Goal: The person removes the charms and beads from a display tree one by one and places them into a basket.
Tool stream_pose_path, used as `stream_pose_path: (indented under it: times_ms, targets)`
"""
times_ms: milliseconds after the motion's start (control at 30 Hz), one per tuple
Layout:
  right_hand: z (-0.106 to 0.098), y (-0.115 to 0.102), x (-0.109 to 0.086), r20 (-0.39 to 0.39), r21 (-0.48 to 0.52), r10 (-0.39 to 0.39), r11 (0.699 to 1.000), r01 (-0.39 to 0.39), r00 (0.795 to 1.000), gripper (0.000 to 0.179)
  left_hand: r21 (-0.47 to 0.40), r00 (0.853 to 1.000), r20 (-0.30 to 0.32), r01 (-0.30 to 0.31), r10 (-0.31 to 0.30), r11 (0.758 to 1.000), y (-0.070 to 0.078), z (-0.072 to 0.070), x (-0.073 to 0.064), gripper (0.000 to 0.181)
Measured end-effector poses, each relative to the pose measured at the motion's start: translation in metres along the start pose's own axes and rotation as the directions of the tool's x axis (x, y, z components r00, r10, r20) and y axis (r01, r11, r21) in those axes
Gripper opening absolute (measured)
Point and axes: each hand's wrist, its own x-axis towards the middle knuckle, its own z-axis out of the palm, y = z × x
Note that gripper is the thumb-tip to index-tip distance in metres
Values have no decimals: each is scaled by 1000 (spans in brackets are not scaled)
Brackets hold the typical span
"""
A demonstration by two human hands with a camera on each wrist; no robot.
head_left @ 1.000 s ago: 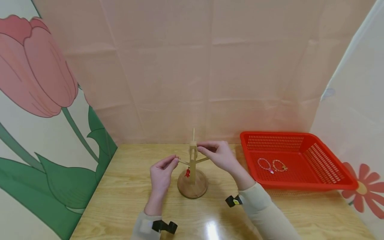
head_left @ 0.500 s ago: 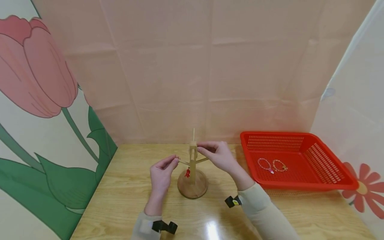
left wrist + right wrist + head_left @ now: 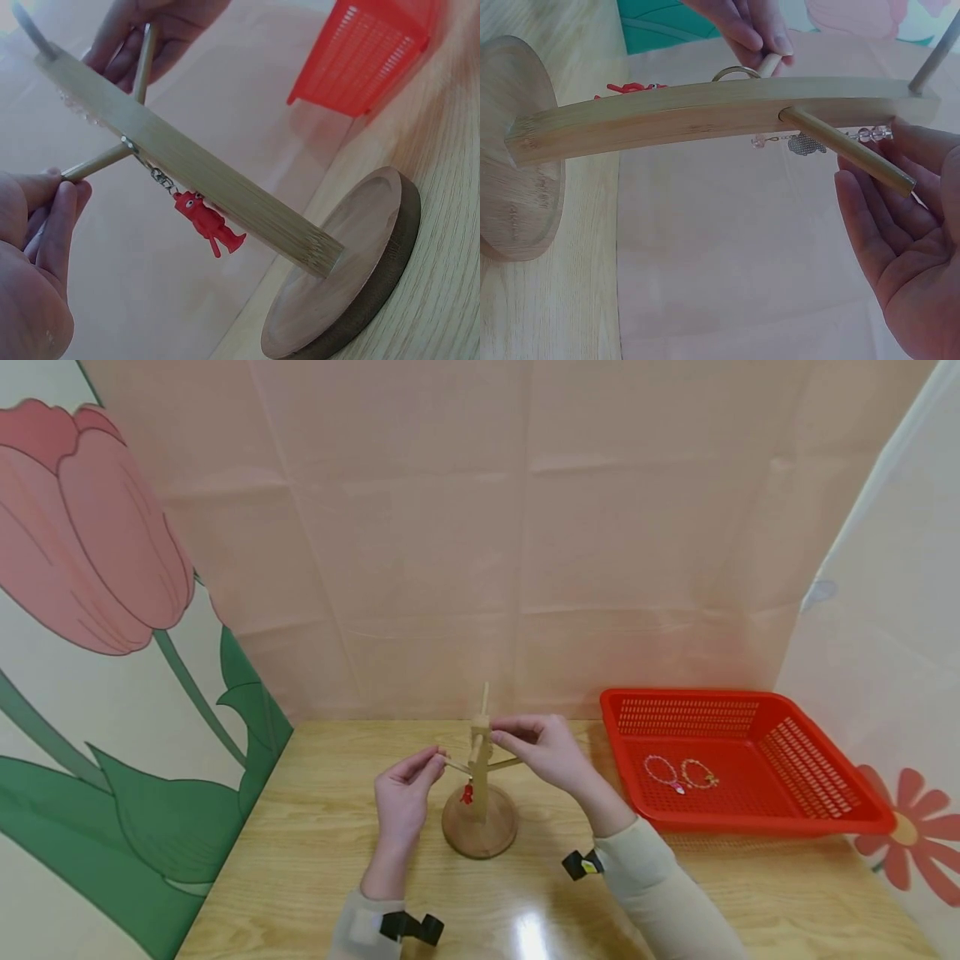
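A wooden peg stand [image 3: 481,793] with a round base stands upright on the table. My left hand [image 3: 405,793] pinches the end of its left peg [image 3: 97,163] between thumb and fingers. From that peg, close to the post, hangs a keychain with a red figure [image 3: 206,221] on a metal ring. My right hand [image 3: 547,750] is at the upper post, beside the right peg [image 3: 847,146]. Its thumb and fingers pinch clear beads of a bracelet [image 3: 870,134] behind the post. A silver animal-shaped charm [image 3: 808,144] dangles from this bracelet, which the post partly hides in the head view.
To the right is a red plastic basket [image 3: 750,818], holding a pink beaded bracelet [image 3: 660,769] and a yellowish one [image 3: 699,774]. Behind the wood-grain table [image 3: 300,860] hangs a pink cloth [image 3: 420,568]. Another peg [image 3: 485,697] sticks up at the post's top.
The stand has shifted slightly left and toward me, and its post has turned a little. Both hands keep nearly the same places.
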Motion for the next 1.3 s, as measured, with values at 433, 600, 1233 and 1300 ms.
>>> stream_pose_path:
  times_ms: [433, 600, 1233, 1300]
  targets:
    - [0, 4, 1, 4, 6, -12, 1000, 12, 1000, 18, 4, 1000, -7, 8, -8, 1000, 0, 0, -1, 21]
    - [0, 3, 2, -2, -4, -11, 1000, 11, 1000, 17, 3, 1000, -11, 16, -16, 1000, 1, 0, -1, 21]
    - [2, 4, 1, -40, -15, -28, 1000, 27, 999, 13, 9, 1000, -8, 13, -13, 1000, 1, 0, -1, 26]
    - [3, 4, 1, -49, -14, -27, 1000, 26, 998, 13, 7, 1000, -7, 13, -13, 1000, 1, 0, -1, 27]
